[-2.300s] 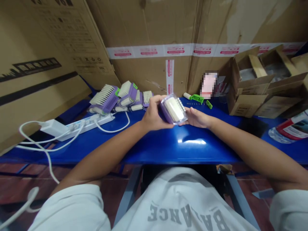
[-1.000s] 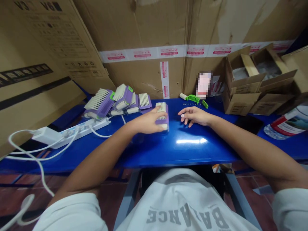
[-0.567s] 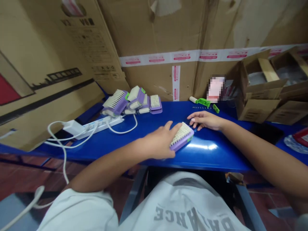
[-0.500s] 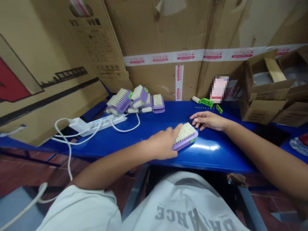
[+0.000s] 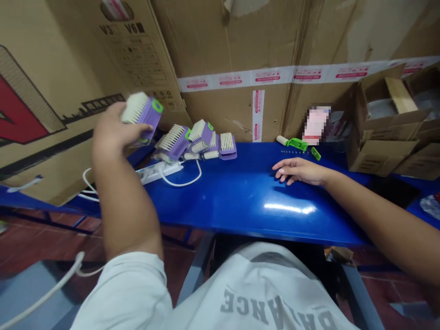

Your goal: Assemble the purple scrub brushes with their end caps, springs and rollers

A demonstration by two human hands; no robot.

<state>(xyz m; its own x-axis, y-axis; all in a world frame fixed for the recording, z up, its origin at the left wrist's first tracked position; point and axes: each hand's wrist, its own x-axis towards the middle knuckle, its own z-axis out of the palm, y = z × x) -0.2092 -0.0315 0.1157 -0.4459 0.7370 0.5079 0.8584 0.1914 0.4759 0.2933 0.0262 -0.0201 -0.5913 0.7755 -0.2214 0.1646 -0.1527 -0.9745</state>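
Note:
My left hand (image 5: 117,126) grips a purple brush (image 5: 146,114) with cream bristles and a green tab, holding it in the air at the left. Just right of it, a pile of similar purple brushes (image 5: 175,142) lies at the back of the blue table. My right hand (image 5: 299,172) hovers over the table at the right, fingers loosely spread with nothing in them. Behind that hand are a green plastic part (image 5: 297,145), a smaller green piece (image 5: 316,153), a cream roller (image 5: 282,140) and a row of tiny pieces.
A white power strip (image 5: 160,171) with cables lies before the brush pile. Open cardboard boxes (image 5: 385,156) stand at the right. Tall cardboard walls (image 5: 220,46) close off the back and left of the blue table (image 5: 220,201). A pixelated pink item (image 5: 315,124) leans at the back.
My left hand has lifted the brush off the table's middle and carried it up and left beyond the pile. My right hand has stayed nearly in place.

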